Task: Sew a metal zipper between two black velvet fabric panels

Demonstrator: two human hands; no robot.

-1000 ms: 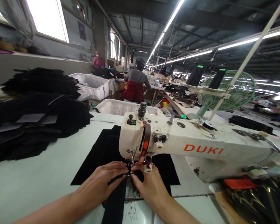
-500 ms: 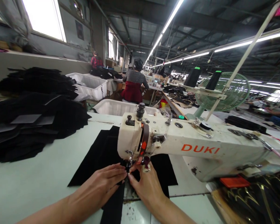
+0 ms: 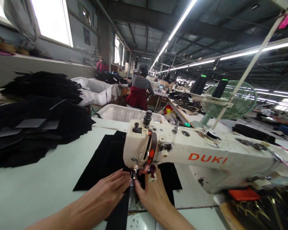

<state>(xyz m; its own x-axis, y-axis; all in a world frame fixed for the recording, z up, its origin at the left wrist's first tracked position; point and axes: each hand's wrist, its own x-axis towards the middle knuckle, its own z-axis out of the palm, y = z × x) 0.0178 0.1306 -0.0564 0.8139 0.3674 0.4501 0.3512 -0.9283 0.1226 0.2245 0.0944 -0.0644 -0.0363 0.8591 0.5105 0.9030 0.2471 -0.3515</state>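
Observation:
A white sewing machine [image 3: 172,153] marked DUKI stands on the pale green table. Black fabric [image 3: 100,159] lies under its needle area and spreads to both sides, with a strip running down toward me. My left hand [image 3: 108,191] rests on the fabric just left of the presser foot [image 3: 134,173], fingers pressed together and pointing at it. On the other side, my right hand [image 3: 152,188] has its thumb near the foot, while its other fingers are partly hidden behind the machine head. Whether it grips the fabric cannot be made out.
Stacks of black cut pieces [image 3: 38,124] cover the table's left. White bins [image 3: 124,111] stand beyond the machine. Thread cones [image 3: 198,85] and a green fan [image 3: 240,99] are at the right, above an orange tray [image 3: 244,194]. A person [image 3: 139,88] sits ahead.
The view has shifted slightly, so the machine appears a little lower and further right. My right thumb has moved slightly down from the presser foot. My left hand stays beside it on the fabric.

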